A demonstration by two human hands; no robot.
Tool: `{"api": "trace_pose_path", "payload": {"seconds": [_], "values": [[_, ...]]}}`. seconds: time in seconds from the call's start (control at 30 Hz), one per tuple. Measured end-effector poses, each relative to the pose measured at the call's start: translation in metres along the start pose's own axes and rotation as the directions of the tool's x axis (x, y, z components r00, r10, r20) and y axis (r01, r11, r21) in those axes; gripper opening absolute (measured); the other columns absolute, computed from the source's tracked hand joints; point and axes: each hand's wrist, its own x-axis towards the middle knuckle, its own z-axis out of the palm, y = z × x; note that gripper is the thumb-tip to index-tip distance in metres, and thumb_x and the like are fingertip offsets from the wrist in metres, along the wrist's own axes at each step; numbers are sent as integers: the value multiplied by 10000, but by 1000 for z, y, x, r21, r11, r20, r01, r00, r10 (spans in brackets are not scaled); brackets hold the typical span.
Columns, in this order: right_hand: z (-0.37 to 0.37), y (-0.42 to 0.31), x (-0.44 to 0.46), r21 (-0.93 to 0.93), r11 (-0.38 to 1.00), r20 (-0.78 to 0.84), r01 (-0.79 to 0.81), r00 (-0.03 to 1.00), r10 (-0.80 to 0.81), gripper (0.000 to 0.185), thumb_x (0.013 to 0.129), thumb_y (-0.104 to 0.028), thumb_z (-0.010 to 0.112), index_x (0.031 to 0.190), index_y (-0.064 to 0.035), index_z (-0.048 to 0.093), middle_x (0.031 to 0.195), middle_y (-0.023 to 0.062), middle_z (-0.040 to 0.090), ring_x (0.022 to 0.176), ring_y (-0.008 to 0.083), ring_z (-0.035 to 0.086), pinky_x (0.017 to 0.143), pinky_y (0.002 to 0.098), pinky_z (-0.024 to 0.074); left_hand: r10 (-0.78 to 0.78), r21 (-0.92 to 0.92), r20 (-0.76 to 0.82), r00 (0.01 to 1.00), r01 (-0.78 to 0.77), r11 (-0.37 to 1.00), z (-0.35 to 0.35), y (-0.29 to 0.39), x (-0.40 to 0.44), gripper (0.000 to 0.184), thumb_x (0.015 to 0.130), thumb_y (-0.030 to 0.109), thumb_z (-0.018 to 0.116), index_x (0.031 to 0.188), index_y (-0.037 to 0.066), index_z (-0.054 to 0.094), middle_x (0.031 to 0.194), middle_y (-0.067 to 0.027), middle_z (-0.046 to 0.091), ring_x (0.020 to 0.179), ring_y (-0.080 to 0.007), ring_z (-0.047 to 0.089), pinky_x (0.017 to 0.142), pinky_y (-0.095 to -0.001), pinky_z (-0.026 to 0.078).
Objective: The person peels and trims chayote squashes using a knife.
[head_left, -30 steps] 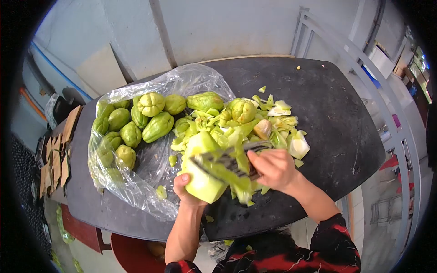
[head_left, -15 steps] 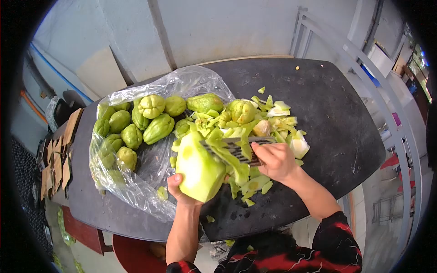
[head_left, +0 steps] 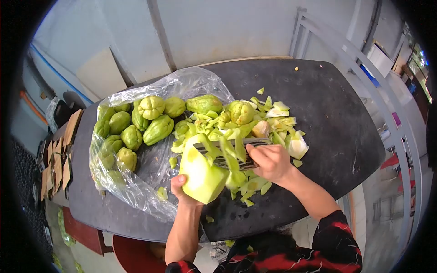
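Clasping peeled veg [head_left: 200, 175] in L hand [head_left: 185, 190], thumb pressed on its side. Gripping knife [head_left: 220, 162] tightly w/ R hand [head_left: 274, 164], blade by veg's upper side. W/ peels [head_left: 287, 122] just beyond R hand, whole chayotes [head_left: 158, 128] beyond L hand, in clear bag [head_left: 141, 196].

The knife [head_left: 220, 161], blurred and lower across the peeled vegetable [head_left: 200, 176] a second ago, now looks sharper and sits nearer its top. The right hand [head_left: 272, 164] is higher than then, though slightly left of where it is half a second ago. The peel strips [head_left: 235, 177] on the blade hang differently now.
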Motion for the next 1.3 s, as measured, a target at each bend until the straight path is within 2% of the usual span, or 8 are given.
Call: {"api": "trace_pose_path", "payload": {"seconds": [0.27, 0.33, 0.5, 0.7, 0.93, 0.97, 1.23, 1.3], "values": [[5, 17, 0, -38, 981, 59, -190, 980, 192, 233, 727, -22, 702, 936, -39, 601, 680, 81, 646, 593, 253, 670, 510, 370, 520, -102, 52, 166, 981, 95, 994, 15, 4, 4, 933, 704, 506, 695, 1471, 60, 408, 1322, -245, 557, 1137, -402, 612, 768, -611, 594], [5, 16, 0, 19, 962, 62, -274, 960, 272, 201, 743, -29, 690, 912, -53, 584, 679, 74, 650, 596, 273, 669, 515, 393, 518, -97, 66, 178, 979, 86, 994, 14, 5, 6, 947, 702, 525, 699, 1478, 70, 403, 1346, -264, 530, 1137, -398, 610, 798, -603, 582], [3, 9, 0, -35, 962, 76, -272, 959, 274, 280, 713, 0, 722, 987, -14, 665, 721, 102, 655, 613, 282, 668, 538, 363, 513, 25, -71, -147, 989, -36, 997, -6, -1, 5, 838, 782, 571, 637, 1442, 82, 472, 1315, -187, 588, 1138, -391, 604, 911, -588, 520], [-8, -22, 10, -33, 999, -36, 41, 998, -42, 330, 687, -10, 700, 1002, 83, 667, 607, 59, 544, 509, 211, 580, 455, 344, 455, -33, -305, -328, 944, -73, 949, 9, -1, 10, 667, 928, 559, 513, 1406, 94, 540, 1316, -181, 615, 1170, -378, 598, 998, -527, 495], [-10, -39, 13, -53, 988, -48, 146, 988, -148, 221, 814, -45, 659, 1008, 60, 674, 623, 7, 517, 521, 145, 545, 465, 279, 434, -71, -120, -257, 964, 41, 992, 0, -13, 2, 611, 926, 512, 526, 1372, 94, 558, 1321, -144, 618, 1172, -350, 601, 1023, -511, 486], [-6, -39, 10, 5, 990, -72, 144, 987, -144, 388, 712, -31, 662, 1074, 109, 664, 608, 52, 509, 503, 206, 550, 457, 322, 432, -105, -164, -282, 954, 60, 985, -11, -16, 3, 599, 918, 494, 547, 1356, 86, 565, 1305, -153, 625, 1154, -352, 611, 1004, -509, 500], [1, -24, 2, 21, 999, -22, 29, 999, -29, 286, 738, -43, 675, 1007, 55, 675, 648, 43, 591, 556, 188, 623, 495, 309, 492, -38, -60, -244, 969, 24, 998, 7, -8, 3, 786, 793, 505, 659, 1446, 102, 486, 1373, -129, 579, 1263, -344, 537, 1111, -517, 395], [1, -17, 1, 40, 998, 25, -53, 998, 52, 339, 675, -29, 672, 1005, 47, 677, 666, 61, 629, 601, 226, 672, 531, 333, 535, -9, -61, -230, 973, -5, 998, 7, -5, 3, 686, 842, 542, 612, 1361, 94, 570, 1324, -131, 624, 1198, -323, 593, 1055, -499, 460]]}}
